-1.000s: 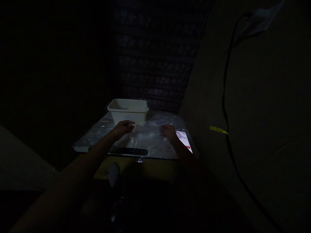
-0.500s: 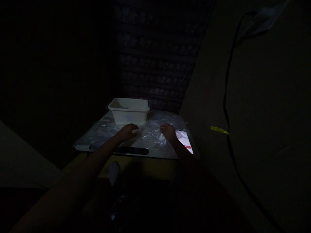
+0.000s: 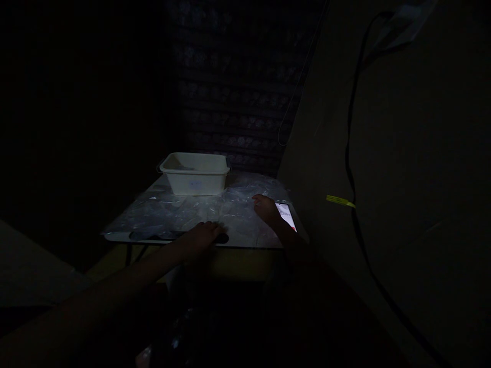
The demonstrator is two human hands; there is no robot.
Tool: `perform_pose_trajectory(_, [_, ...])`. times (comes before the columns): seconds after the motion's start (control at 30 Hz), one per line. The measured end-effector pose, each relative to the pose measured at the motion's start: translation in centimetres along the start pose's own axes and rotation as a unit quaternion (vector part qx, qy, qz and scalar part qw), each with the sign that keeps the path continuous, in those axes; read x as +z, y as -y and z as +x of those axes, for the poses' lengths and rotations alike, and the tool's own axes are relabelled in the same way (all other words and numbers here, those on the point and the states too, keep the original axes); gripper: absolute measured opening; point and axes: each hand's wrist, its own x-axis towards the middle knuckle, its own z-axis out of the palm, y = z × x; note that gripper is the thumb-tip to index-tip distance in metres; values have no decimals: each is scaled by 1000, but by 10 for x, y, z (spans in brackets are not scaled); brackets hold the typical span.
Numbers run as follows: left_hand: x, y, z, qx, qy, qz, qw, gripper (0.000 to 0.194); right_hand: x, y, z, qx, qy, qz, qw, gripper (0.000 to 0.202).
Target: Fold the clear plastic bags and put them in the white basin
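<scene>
A clear plastic sheet [image 3: 169,212] lies wrinkled over the small white table [image 3: 253,240]. My left hand [image 3: 203,235] rests low at the table's front edge, over the dark slot [image 3: 222,238] there, fingers stretched forward. Farther right, my right hand [image 3: 264,207] is held just above or on the sheet, fingers curled together; whatever they may pinch is too dark to make out. Beside that wrist, a lit phone [image 3: 286,215] lies at the table's right side, partly covered by my forearm. A cream plastic tub [image 3: 195,181] with side handles stands toward the back.
A black cable [image 3: 349,153] with a yellow tag [image 3: 339,201] hangs along the right wall [image 3: 414,153]. Behind the table rises a dark, ridged surface [image 3: 238,102]. A pale panel [image 3: 30,271] shows at the lower left. Most surroundings are very dark.
My left hand has come down and toward me, from above the sheet to the table's front edge. The right hand keeps nearly the same place and pose. The view has shifted slightly.
</scene>
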Motion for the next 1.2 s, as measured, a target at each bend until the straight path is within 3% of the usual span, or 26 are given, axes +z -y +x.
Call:
perform_pose_trajectory(0.1, [-14,5,6,-26,-26,-38,999,21,-5,2,1,12,-13,17,1000,34])
perform_pose_trajectory(0.2, [-36,12,11,-93,-148,-85,981,23,-15,15,1,5,0,124,992,28])
perform_pose_trajectory(0.3, [-59,21,11,-151,-236,-134,950,22,-26,38,-2,-20,108,275,955,30])
perform_pose_trajectory(0.37, [-73,25,11,-180,-290,-165,925,22,-31,55,-6,-50,166,278,945,45])
perform_pose_trajectory(0.43, [-86,27,11,-208,-348,-174,897,24,-32,69,-10,-82,185,250,947,60])
perform_pose_trajectory(0.5, [-95,26,11,-223,-388,-171,878,24,-30,79,-11,-101,148,217,959,61])
perform_pose_trajectory(0.67, [-107,22,8,-217,-435,-181,855,20,-28,87,-2,-64,26,211,975,12])
perform_pose_trajectory(0.83, [-105,25,4,-200,-459,-237,833,17,-37,84,3,13,-34,329,944,9])
perform_pose_trajectory(0.93, [-105,24,4,-204,-474,-287,807,15,-40,86,1,10,-45,372,927,12])
perform_pose_trajectory(1.1, [-116,14,2,-212,-518,-375,739,11,-42,93,-2,-5,-48,417,908,18])
perform_pose_trajectory(1.2, [-121,10,1,-194,-535,-395,722,12,-43,96,-1,-11,-55,416,908,21])
